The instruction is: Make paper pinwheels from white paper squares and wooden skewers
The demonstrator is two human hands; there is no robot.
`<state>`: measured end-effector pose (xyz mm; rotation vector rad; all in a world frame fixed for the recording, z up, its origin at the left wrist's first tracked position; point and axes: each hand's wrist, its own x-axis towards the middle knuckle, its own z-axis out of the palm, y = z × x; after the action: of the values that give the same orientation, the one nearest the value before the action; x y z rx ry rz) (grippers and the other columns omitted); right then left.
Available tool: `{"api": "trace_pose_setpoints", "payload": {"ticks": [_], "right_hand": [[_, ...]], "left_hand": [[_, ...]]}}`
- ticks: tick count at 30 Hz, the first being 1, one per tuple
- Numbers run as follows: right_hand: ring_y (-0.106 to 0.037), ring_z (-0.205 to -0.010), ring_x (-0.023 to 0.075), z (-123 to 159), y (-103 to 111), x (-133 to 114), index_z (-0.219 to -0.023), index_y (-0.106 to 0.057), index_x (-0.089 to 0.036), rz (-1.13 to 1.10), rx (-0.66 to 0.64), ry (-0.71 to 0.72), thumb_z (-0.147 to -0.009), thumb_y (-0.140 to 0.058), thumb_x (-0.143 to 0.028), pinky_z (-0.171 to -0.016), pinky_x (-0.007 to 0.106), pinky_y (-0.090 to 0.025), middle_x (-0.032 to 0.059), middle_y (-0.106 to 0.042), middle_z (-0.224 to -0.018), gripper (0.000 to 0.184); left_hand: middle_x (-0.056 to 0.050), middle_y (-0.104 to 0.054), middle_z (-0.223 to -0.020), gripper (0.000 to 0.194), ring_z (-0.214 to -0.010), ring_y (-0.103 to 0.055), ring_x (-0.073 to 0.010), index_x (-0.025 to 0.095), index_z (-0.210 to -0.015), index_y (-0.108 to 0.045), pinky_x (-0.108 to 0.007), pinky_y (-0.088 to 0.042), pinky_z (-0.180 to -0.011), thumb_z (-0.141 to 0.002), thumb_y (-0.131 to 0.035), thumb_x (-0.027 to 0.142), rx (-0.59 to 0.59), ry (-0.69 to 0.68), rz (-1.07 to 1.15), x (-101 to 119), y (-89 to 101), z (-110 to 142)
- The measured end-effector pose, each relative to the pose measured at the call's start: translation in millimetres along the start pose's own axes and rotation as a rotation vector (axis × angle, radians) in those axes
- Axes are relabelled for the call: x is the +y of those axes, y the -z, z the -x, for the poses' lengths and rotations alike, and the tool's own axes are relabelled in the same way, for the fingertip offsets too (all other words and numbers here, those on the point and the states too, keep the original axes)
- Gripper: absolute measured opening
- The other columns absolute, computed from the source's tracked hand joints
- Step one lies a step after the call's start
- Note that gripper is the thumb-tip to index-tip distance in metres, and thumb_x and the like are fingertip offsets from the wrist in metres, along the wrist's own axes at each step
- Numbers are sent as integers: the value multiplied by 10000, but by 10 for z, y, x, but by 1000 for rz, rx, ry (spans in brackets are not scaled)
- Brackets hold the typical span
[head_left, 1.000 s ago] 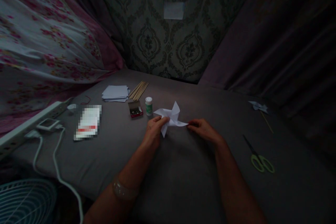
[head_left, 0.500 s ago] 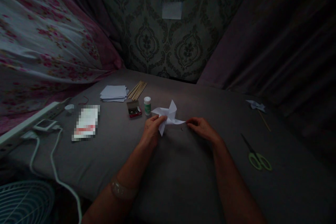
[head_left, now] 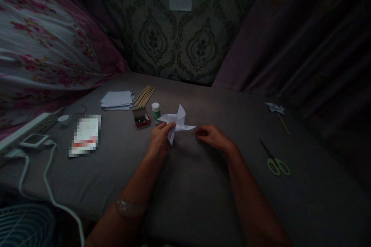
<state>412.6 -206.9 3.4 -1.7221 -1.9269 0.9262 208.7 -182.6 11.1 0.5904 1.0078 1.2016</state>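
My left hand (head_left: 160,136) is closed on a white paper pinwheel (head_left: 180,121), thumb on top near its centre. The folded blades stand out around the thumb, one pointing up and one to the right. Close to the tip of the right blade is my right hand (head_left: 213,137), its fingers curled and thumb drawn in. Whether anything small sits between those fingertips cannot be seen. Just behind the left hand stand a white-capped green bottle (head_left: 155,113) and an open small red box (head_left: 142,119) with shiny metal bits inside.
Thin wooden sticks (head_left: 145,96) lie beside a stack of white paper (head_left: 117,100). To the right are green-handled scissors (head_left: 274,161) and another pinwheel on a stick (head_left: 276,108). A power strip (head_left: 31,128) with white cables runs along the left edge, above a blue fan (head_left: 26,225).
My right fingers have come off the right blade's tip and curl just below it. A tiny shiny piece seen under that blade half a second ago no longer shows. The view has shifted slightly.
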Motion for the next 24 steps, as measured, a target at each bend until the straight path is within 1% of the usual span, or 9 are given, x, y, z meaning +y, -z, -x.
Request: {"api": "trace_pose_setpoints", "payload": {"ticks": [3, 7, 11, 17, 21, 24], "right_hand": [[-616, -798, 142, -18, -40, 18, -982, -673, -160, 16, -12, 36, -731, -627, -128, -709, 240, -454, 50, -687, -919, 257], [-611, -790, 138, -29, -74, 30, -915, -677, -161, 33, -13, 52, -734, -611, -102, -724, 244, -453, 49, -685, -903, 201], [-621, -791, 156, -10, -66, -38, -884, -682, -171, 86, 6, 34, -770, -628, -189, -708, 257, -455, 58, -692, -891, 128], [-633, -842, 168, 25, -43, -141, -886, -672, -175, 133, 23, -6, -778, -598, -139, -737, 258, -447, 65, -703, -914, 135], [-627, -825, 165, 44, -25, -157, -851, -669, -171, 173, 1, -28, -777, -587, -138, -715, 250, -434, 61, -700, -897, 115], [-627, -818, 161, 58, -17, -176, -846, -673, -173, 199, 1, -26, -766, -559, -109, -704, 243, -428, 57, -701, -897, 153]], "left_hand": [[-27, -660, -624, 191, -506, -589, -126, 126, -712, -639, -224, -452, -484, -558, -729, 197, -13, 6, -13, -5, -2, 11], [-22, -660, -611, 176, -492, -582, -124, 130, -686, -641, -222, -457, -474, -543, -725, 191, -10, 7, -14, -2, -5, 12], [-23, -653, -588, 172, -480, -578, -125, 137, -656, -638, -217, -440, -445, -525, -735, 192, -1, 4, -27, 7, -11, 18], [-27, -669, -613, 174, -495, -589, -124, 145, -671, -643, -218, -460, -469, -529, -736, 184, -2, 26, -18, 11, -19, 29], [-21, -670, -603, 202, -484, -593, -127, 142, -692, -646, -219, -459, -461, -520, -738, 195, -8, 39, -22, 1, -21, 24], [-17, -668, -593, 224, -477, -595, -131, 136, -698, -645, -218, -454, -452, -507, -742, 200, -7, 38, -25, 2, -27, 28]]}}
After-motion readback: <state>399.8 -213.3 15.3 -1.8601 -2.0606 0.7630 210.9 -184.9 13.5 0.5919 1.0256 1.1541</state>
